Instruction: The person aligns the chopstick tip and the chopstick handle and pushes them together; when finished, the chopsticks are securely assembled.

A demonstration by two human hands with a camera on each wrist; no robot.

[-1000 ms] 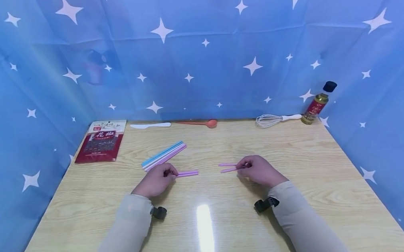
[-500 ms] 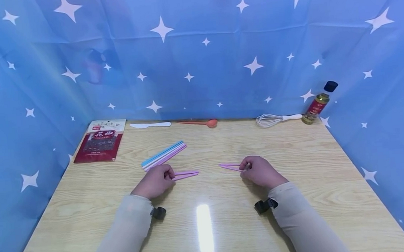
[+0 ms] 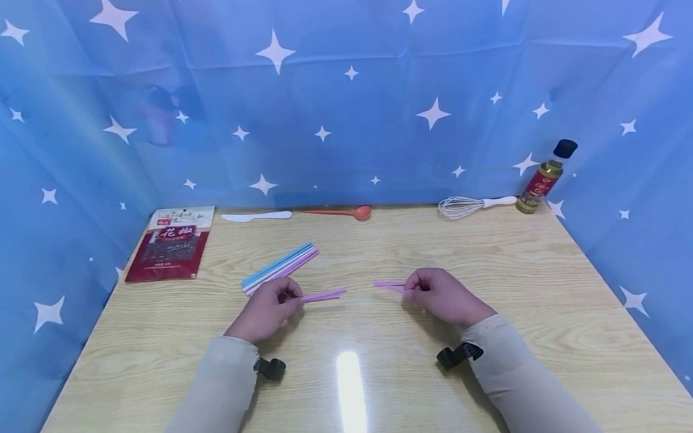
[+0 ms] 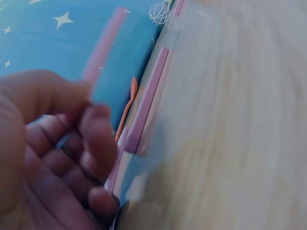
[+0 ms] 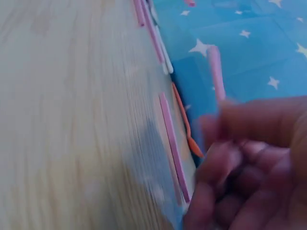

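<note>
In the head view my left hand point(image 3: 270, 307) pinches a thin pink stick point(image 4: 103, 50) between thumb and fingers, its free end pointing right. A second pink stick point(image 4: 149, 100), flat-sided and square-ended, lies on the table just beyond that hand. Facing it across a small gap, my right hand point(image 3: 443, 296) pinches another pink stick point(image 5: 216, 72), seen blurred in the right wrist view. Beside the right hand's fingers a further pink stick point(image 5: 173, 146) rests on the wood. Behind the left hand lies a slanted row of blue, white and pink sticks point(image 3: 279, 267).
Along the back edge of the wooden table point(image 3: 399, 391) are a red-and-white bag point(image 3: 170, 246), a white knife point(image 3: 256, 217), an orange-red spoon point(image 3: 361, 212), a white whisk point(image 3: 463, 207) and an oil bottle point(image 3: 540, 186). A blue star-patterned cloth point(image 3: 336, 93) hangs behind and at both sides.
Both hands stay nearly in place while the pinched sticks shift. The left one's tip has moved slightly right and away. The right one has tilted, its tip now close to the stick lying there.
</note>
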